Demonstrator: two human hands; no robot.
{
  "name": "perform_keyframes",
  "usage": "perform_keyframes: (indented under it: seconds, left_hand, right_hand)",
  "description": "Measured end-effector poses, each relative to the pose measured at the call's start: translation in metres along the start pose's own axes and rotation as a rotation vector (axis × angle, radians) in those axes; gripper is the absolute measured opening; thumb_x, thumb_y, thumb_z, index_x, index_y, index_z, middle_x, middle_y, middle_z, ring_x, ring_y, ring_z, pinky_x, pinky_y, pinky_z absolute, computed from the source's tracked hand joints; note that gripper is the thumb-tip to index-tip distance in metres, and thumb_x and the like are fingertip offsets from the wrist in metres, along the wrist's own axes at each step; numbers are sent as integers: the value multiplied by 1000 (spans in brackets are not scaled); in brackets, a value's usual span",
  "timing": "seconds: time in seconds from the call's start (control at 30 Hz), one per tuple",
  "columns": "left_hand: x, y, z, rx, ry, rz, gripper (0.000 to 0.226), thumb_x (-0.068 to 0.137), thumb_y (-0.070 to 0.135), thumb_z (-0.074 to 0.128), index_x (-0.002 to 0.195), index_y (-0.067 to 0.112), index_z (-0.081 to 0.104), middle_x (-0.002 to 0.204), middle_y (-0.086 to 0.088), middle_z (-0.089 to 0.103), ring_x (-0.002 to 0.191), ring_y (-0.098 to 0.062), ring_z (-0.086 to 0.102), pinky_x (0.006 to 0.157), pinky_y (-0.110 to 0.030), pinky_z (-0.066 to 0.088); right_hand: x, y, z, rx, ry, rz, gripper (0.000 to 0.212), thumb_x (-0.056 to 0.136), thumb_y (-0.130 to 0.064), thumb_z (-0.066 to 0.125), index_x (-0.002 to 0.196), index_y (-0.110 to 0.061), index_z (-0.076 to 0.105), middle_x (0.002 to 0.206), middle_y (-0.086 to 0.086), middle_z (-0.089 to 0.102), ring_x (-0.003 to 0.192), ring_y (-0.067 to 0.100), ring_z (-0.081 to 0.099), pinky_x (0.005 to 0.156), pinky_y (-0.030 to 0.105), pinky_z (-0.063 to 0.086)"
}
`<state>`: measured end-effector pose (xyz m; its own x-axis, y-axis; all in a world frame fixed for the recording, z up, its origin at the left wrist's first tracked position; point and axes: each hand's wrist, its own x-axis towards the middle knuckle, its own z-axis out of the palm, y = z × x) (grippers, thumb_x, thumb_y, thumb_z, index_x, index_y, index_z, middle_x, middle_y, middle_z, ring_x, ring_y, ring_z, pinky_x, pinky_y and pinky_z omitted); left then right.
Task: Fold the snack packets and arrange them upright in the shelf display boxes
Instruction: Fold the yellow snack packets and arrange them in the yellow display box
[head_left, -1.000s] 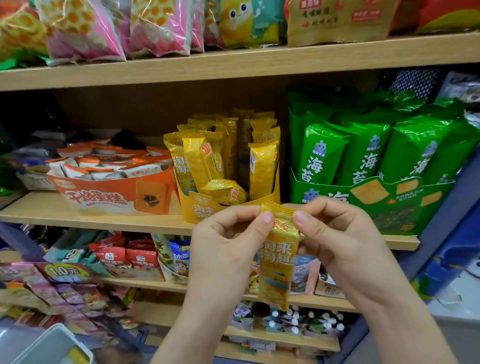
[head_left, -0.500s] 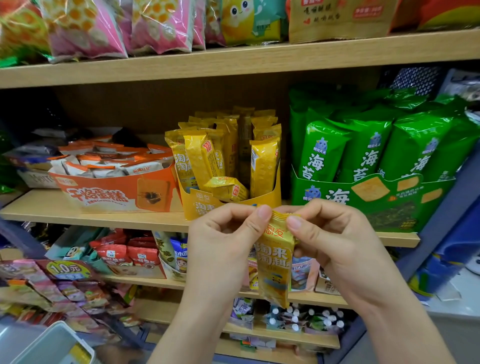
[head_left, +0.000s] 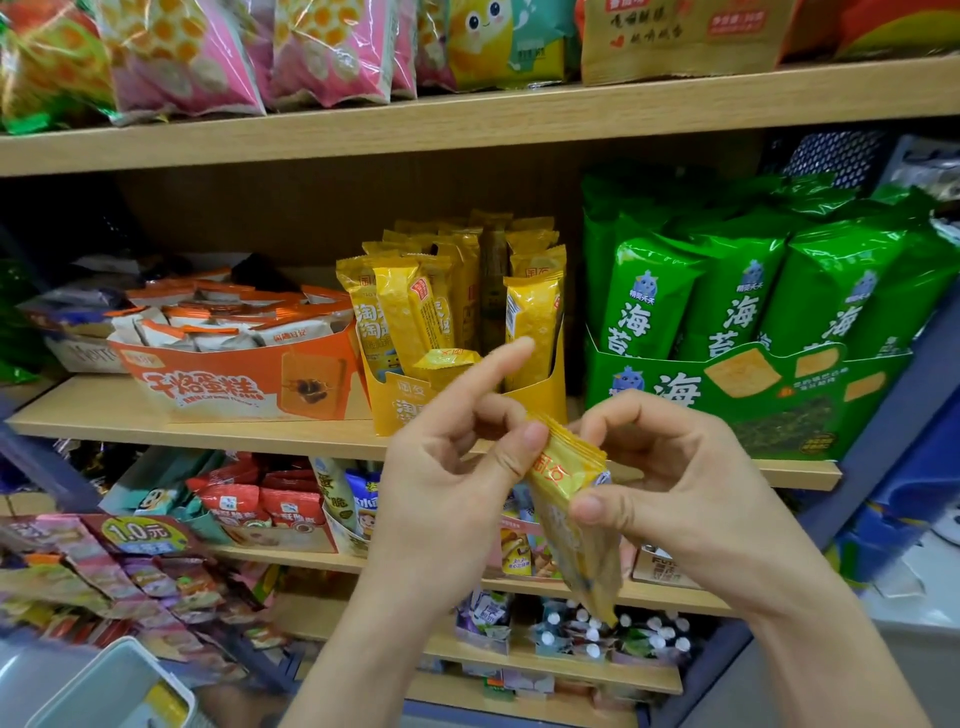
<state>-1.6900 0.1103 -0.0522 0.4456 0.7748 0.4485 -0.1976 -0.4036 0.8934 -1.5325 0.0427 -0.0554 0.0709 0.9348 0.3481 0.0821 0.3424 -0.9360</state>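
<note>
Step in hand: folding. Left hand (head_left: 452, 483) pinches the top seam of the yellow foil snack packet (head_left: 566, 483), index finger raised. Right hand (head_left: 675, 483) grips its middle, just below the shelf edge. Next, probably: crease, then stand it in the yellow cardboard display box (head_left: 400, 410), which holds upright yellow packets (head_left: 532, 317).

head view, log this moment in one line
left hand: pinches yellow packet top | right hand: holds its middle | packet: tilted, not yet in yellow display box
</note>
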Motion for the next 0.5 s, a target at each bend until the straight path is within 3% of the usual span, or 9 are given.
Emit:
perform_keyframes:
  seconds: [0.07, 0.13, 0.23, 0.3, 0.37, 0.43, 0.5]
  left_hand:
    - [4, -1, -9, 96, -152, 77, 25, 89, 24, 67, 111, 32, 72, 90, -3, 64, 89, -16, 62, 75, -33, 54]
    - [6, -4, -15, 147, -151, 120, 16, 86, 25, 64, 98, 28, 74, 91, -6, 66, 89, -21, 63, 75, -37, 54]
    - [6, -6, -14, 183, -109, 157, 12, 85, 21, 62, 89, 25, 73, 88, 4, 67, 87, -17, 63, 74, -25, 50]
    - [4, -7, -10, 195, -77, 164, 12, 87, 14, 65, 86, 23, 72, 90, 3, 66, 89, -13, 63, 74, -20, 49]
    - [3, -5, -7, 181, -30, 159, 14, 89, 11, 63, 92, 22, 73, 98, -5, 62, 93, -9, 62, 74, -17, 50]
    - [2, 0, -5, 138, -19, 146, 15, 93, 24, 61, 100, 23, 74, 103, -7, 62, 96, -9, 62, 74, -16, 51]
    - [-1, 5, -3, 112, -35, 132, 24, 89, 35, 61, 105, 23, 74, 103, -3, 66, 97, -12, 65, 75, -17, 52]
  right_hand:
    - [-1, -1, -1, 16, -3, 0, 41, 54, -50, 88, 81, -27, 68, 86, 2, 70, 82, 14, 68, 63, 26, 55]
    - [-2, -2, -1, 22, -33, 1, 37, 57, -46, 88, 82, -26, 69, 88, 3, 71, 83, 13, 68, 64, 22, 54]
    - [-2, -5, -1, 42, -48, 25, 22, 65, -19, 86, 80, -24, 70, 93, 13, 70, 77, 8, 67, 55, 13, 49]
    - [-2, -5, -1, 19, -28, 31, 17, 69, -13, 77, 80, -24, 70, 93, 11, 71, 76, 8, 67, 54, 14, 49]
    - [-2, -5, 1, -60, 38, -1, 18, 69, -24, 82, 80, -25, 68, 89, 5, 72, 80, 14, 68, 59, 26, 57]
    - [-3, -4, 5, -161, 148, -26, 27, 65, -41, 81, 82, -26, 66, 85, 2, 71, 76, 19, 69, 61, 43, 60]
    - [-4, -4, 9, -250, 244, -54, 33, 64, -49, 78, 84, -27, 66, 83, -4, 70, 73, 15, 67, 60, 41, 59]
